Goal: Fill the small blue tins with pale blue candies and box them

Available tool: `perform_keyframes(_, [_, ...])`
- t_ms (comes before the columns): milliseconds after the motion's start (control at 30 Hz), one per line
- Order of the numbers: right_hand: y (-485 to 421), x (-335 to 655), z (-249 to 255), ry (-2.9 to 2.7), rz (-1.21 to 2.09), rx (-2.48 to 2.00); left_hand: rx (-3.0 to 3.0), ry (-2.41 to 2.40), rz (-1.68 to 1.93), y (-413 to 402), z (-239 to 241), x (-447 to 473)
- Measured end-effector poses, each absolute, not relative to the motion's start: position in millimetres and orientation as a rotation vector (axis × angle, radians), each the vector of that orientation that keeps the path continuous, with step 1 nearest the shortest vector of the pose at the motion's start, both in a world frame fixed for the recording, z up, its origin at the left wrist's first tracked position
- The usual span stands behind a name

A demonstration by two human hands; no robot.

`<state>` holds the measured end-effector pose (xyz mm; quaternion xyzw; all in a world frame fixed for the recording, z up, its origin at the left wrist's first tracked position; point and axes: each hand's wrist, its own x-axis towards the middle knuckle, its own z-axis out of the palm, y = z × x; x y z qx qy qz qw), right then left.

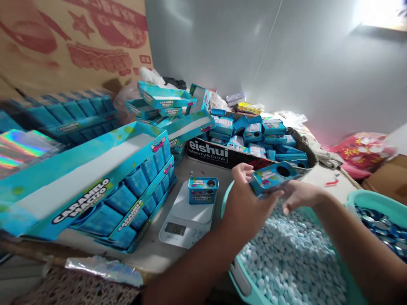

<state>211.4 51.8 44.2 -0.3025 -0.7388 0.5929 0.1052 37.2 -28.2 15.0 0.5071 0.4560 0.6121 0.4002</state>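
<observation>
My left hand [248, 197] grips a blue candy tin [270, 176], tilted, its round lid hole facing up. Close by the tin's right end is my right hand [302, 195], thumb apart from its fingers; whether it touches the tin is unclear. Both hands hover over a turquoise basin [237, 264] full of small pale blue and white candies [286, 262]. Left of them, another blue tin [203, 190] stands upright on a white digital scale [184, 224] with a lit display.
A black carton [206, 152] of jumbled blue tins stands behind the basin. Display trays [114, 182] packed with tins are stacked at left, with loose trays [165, 99] behind. A second turquoise basin [365, 197] at right holds shiny blue lids [378, 226].
</observation>
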Motion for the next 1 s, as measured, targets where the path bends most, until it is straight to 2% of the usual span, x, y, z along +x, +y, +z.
perform_keyframes(167, [43.8,198.9,33.4,-1.84,1.822,-0.706,1.489,1.305,1.685,-30.0,12.8,24.4])
perform_keyframes(300, [47.0,188.9,37.3,-1.838,1.718,-0.742,1.723,1.698,1.766,-44.9,10.6,-46.9])
perform_keyframes(367, [51.0,184.9,38.9,-1.781,1.586,-0.796,1.695,1.881,1.594,-41.8,2.9,-82.9])
perform_keyframes(433, [54.9,182.3,37.1,-1.735,1.464,-0.838,1.664,1.84,1.231,-34.6,-5.6,-102.8])
perform_keyframes(500, [57.6,181.6,32.2,-1.703,1.408,-0.874,1.643,1.788,1.017,-30.7,-8.4,-105.0])
perform_keyframes(567, [58.7,182.6,26.8,-1.662,1.398,-0.915,1.725,1.82,1.035,-34.1,-2.3,-95.7])
perform_keyframes(667, [58.6,185.8,23.3,-1.645,1.345,-0.951,1.976,1.864,1.248,-45.7,18.5,-77.5])
perform_keyframes(733, [58.0,187.9,24.6,-1.648,1.3,-0.938,2.183,1.776,1.163,-49.8,32.0,-70.5])
perform_keyframes(867, [58.3,190.6,27.3,-1.689,1.293,-0.94,2.308,1.681,0.762,-46.4,41.2,-74.3])
perform_keyframes(1000, [60.6,192.0,26.2,-1.77,1.294,-0.93,2.317,1.758,0.865,-47.2,34.6,-85.2])
